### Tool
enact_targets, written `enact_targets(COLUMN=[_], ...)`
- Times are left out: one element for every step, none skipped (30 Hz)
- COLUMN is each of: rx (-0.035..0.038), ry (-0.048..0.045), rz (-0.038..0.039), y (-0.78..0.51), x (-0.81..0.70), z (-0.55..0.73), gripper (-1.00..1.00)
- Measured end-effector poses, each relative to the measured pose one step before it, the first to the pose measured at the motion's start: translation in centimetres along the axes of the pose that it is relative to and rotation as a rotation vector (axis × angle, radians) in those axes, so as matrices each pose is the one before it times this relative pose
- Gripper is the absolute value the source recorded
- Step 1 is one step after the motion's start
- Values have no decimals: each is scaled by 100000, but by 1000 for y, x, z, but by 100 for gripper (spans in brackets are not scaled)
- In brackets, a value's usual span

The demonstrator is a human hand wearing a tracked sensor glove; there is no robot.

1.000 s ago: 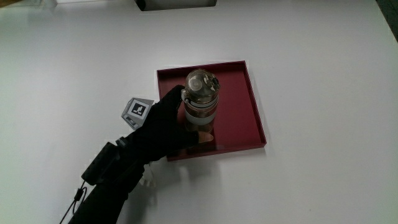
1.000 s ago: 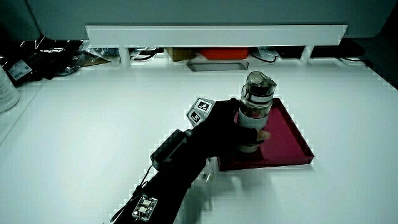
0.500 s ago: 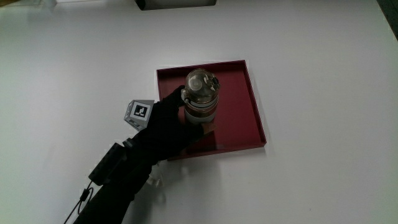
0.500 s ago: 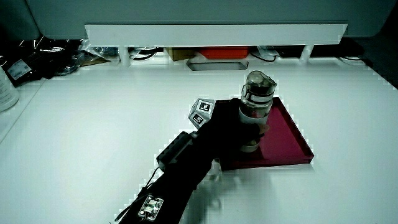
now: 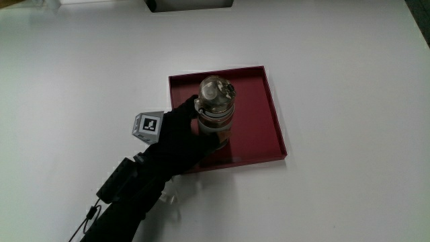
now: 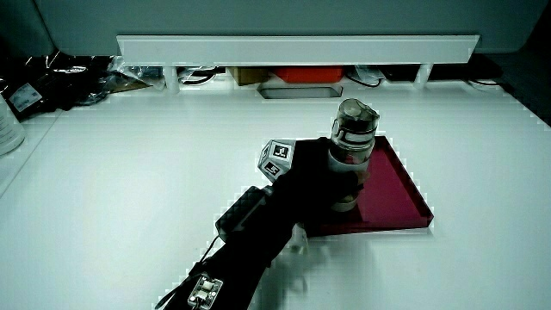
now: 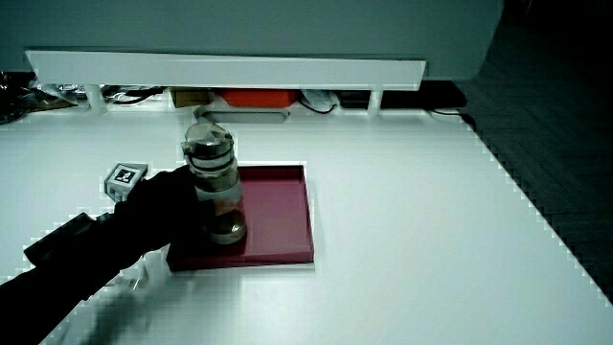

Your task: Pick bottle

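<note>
A clear bottle (image 5: pixel 216 107) with a rounded lid and a pale band stands upright in the dark red tray (image 5: pixel 259 121). It shows in both side views (image 6: pixel 350 151) (image 7: pixel 213 182). The gloved hand (image 5: pixel 181 138) is wrapped around the bottle's lower body from the side nearer to the person, shut on it. The patterned cube (image 5: pixel 148 126) sits on the hand's back. The bottle's base seems to rest on the tray floor or just above it (image 7: pixel 228 230); I cannot tell which.
A low white partition (image 6: pixel 297 47) runs along the table's edge farthest from the person, with an orange item (image 6: pixel 301 76) and cables under it. A white container (image 6: pixel 7 129) stands at the table's edge. White tabletop (image 5: pixel 336 74) surrounds the tray.
The hand has closed tighter around the bottle and shifted slightly farther from the person. The bare fingertip seen a second ago is now hidden. The bottle has barely moved.
</note>
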Motion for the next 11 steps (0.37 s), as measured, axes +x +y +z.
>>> enact_targets(rx=[953,74,256,1503,95,395,395,507,507,-511,-197], ry=[138,-82,-1069,-1684,-3766,1,1,-1306,-1306,-583,-2604], rz=[-56,-6,-441,-4240,-778,-466,-466,-1879,-1879,2447,-14], y=[-85,-66,-58,35,-76,-83,-80,-79,-69,-170,-194], x=[-86,42,20,-158,41,259,259,369,377,525,590], z=[169,198,222,251,300,442,442,455,450,476,443], gripper=[100,100,100,100,100,100,100,100,100,100,100])
